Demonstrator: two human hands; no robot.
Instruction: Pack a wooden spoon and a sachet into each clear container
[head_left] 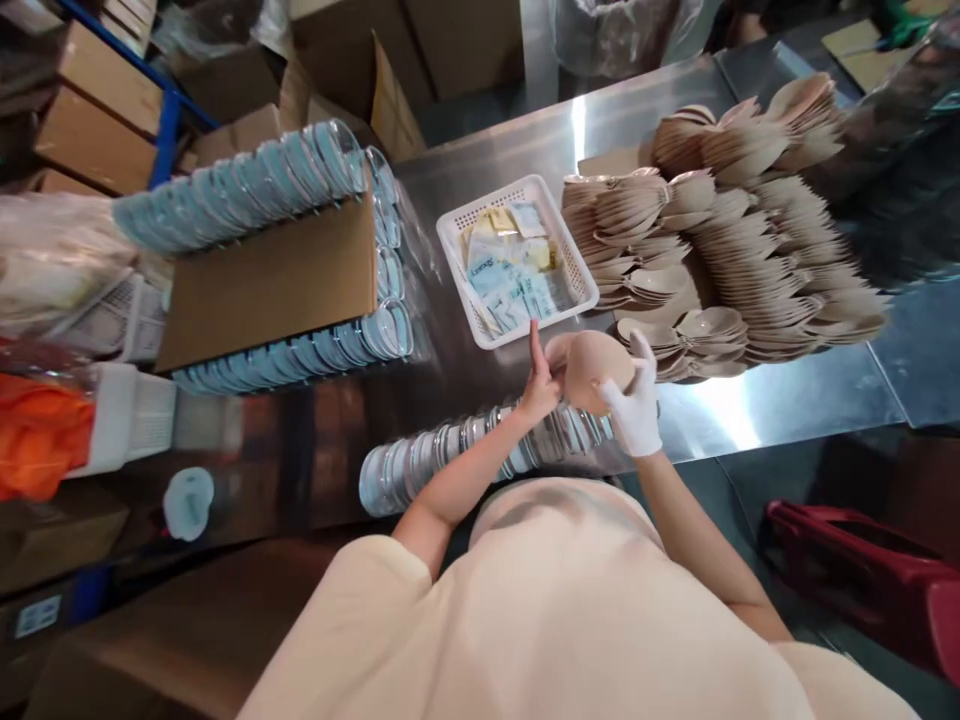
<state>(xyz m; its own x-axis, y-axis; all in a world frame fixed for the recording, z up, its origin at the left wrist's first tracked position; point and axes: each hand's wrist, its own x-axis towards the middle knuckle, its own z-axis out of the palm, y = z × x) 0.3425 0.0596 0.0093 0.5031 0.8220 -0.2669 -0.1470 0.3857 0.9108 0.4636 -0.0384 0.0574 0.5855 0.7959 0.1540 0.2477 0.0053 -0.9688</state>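
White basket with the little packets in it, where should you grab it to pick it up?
Take the white plastic mesh basket by its two long rims, one hand each side, coming from above. The rims stick up bare and its open top is full of paper sachets, so keeping it level stops them spilling.

Beside the glossy steel table (750, 400), matt tan pulp bowls (750, 250), a white plastic basket (577, 270) and clear plastic lids (262, 180) are seen.

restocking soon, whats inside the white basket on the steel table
The white basket holds loose small paper packets, pale blue and yellowish. Whatever lies beneath the top layer is covered.
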